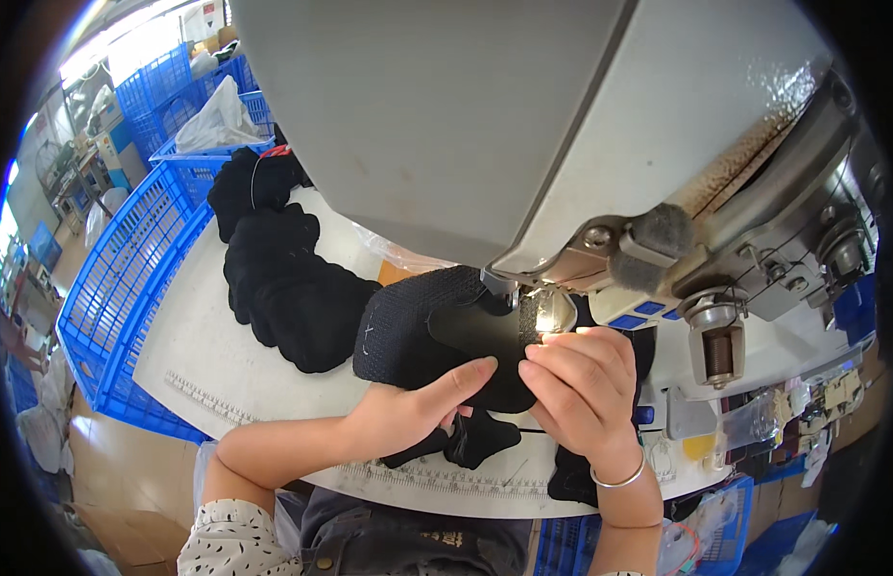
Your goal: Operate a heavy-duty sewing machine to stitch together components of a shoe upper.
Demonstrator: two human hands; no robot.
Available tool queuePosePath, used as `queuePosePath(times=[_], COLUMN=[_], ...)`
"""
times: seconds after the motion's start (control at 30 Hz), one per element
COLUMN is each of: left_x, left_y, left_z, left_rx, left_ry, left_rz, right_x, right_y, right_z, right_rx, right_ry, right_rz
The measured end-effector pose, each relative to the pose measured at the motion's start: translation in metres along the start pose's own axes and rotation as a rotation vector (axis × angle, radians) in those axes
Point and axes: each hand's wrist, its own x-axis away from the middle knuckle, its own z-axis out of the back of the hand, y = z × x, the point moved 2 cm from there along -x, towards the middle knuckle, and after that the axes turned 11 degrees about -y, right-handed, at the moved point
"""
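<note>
A black mesh shoe upper (pixel 398 331) with a smooth dark inset lies under the needle of a sewing machine (pixel 512 288), whose lamp lights the stitching spot. My left hand (pixel 418 408) grips its near edge, thumb on top and fingers mostly hidden beneath. Below those fingers is a dark shiny thing I cannot make out. My right hand (pixel 586 389) is closed on the right part of the upper, fingertips pinched together close to the needle. Some of the fabric there is hidden behind the fingers. More black fabric (pixel 485 440) lies at the table's near side.
A long row of stacked black pieces (pixel 293 288) curves along the white table (pixel 192 331), left of the machine. Beyond the left edge stands a blue crate (pixel 130 288). The machine's grey head (pixel 427 106) fills the space above my hands. A thread spool (pixel 720 353) hangs right.
</note>
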Motion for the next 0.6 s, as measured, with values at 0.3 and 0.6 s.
queuePosePath(times=[0.3, 0.6], left_x=[-0.001, -0.011], left_y=[0.015, 0.010], left_z=[-0.010, -0.015], left_rx=[0.276, 0.262], left_ry=[0.177, 0.249], left_rz=[0.101, 0.005], right_x=[0.000, 0.006], right_y=[0.000, 0.008], right_z=[0.003, 0.000], right_rx=[0.017, 0.001], right_ry=[0.012, 0.011], right_rz=[0.025, 0.002])
